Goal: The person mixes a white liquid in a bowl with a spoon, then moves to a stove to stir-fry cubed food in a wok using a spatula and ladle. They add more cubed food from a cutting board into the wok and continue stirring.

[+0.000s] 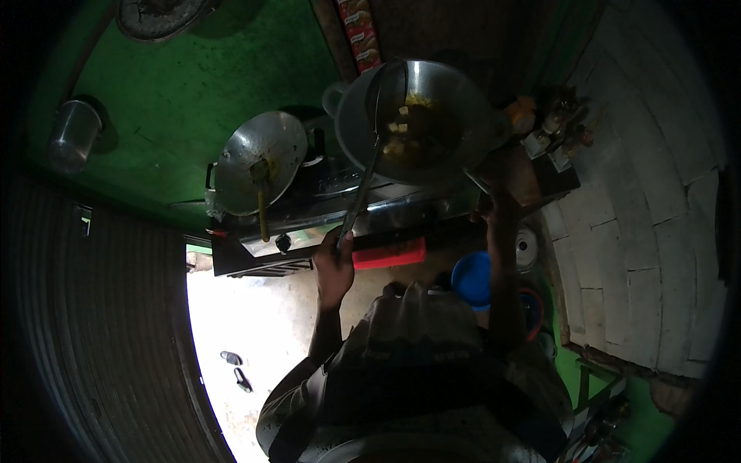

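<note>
My left hand point(336, 269) grips the handle of a long metal cooking utensil point(363, 188), which reaches up into a large metal wok point(353, 121) with two loop handles. Several pale cubes point(398, 127) and yellow-brown food or liquid are in that wok. In deep shadow by the wok's lower right edge is my right hand point(499, 202), near a thin, pale-edged object point(477, 180); its grip is unclear. To the left, a smaller wok point(236, 150) holds a yellow-handled ladle or spoon point(263, 211) and some food residue.
Both woks are on a gas stove point(312, 228). Seasoning packets and containers point(547, 136) stand at right. Below lie a red plastic container point(391, 254), a blue basin point(472, 280) and a round lid point(525, 246). A metal cup point(75, 136) hangs on the green wall; sandals point(242, 380) lie at lower left.
</note>
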The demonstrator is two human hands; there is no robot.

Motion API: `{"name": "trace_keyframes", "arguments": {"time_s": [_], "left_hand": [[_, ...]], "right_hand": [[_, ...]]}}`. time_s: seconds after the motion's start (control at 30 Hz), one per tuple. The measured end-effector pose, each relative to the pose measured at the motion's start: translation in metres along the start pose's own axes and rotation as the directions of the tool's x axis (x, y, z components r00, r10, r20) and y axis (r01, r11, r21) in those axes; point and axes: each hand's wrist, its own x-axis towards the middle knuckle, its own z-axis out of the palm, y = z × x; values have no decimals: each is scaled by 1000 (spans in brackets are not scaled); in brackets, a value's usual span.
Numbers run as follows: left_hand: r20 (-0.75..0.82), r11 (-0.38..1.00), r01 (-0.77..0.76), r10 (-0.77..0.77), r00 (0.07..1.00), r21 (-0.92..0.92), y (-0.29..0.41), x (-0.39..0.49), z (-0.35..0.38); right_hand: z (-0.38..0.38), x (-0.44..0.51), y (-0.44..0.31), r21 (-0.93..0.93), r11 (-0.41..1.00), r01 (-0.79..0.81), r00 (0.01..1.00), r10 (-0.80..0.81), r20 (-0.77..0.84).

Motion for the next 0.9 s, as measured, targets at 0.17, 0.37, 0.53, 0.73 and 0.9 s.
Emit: {"name": "trace_keyframes", "arguments": {"time_s": [0.17,0.37,0.53,0.73,0.9], "left_hand": [[6,1000,-16,16,1000,-21,-4,0,-8],[14,998,40,-39,999,-42,3,0,-13],[-5,1000,-5,4,1000,-10,1,4,-15],[-11,1000,6,-6,1000,-25,2,9,-11],[-70,999,-26,29,997,38,-6,6,-6]], "right_hand": [[-6,-8,-14,-5,998,-61,998,61,20],[-16,-20,-15,-157,986,54,998,-50,28],[-24,-23,-31,-304,950,71,997,-79,-14],[-25,-15,-37,-338,932,129,983,-164,-77],[-18,-4,-26,-248,959,140,989,-147,-12]]}}
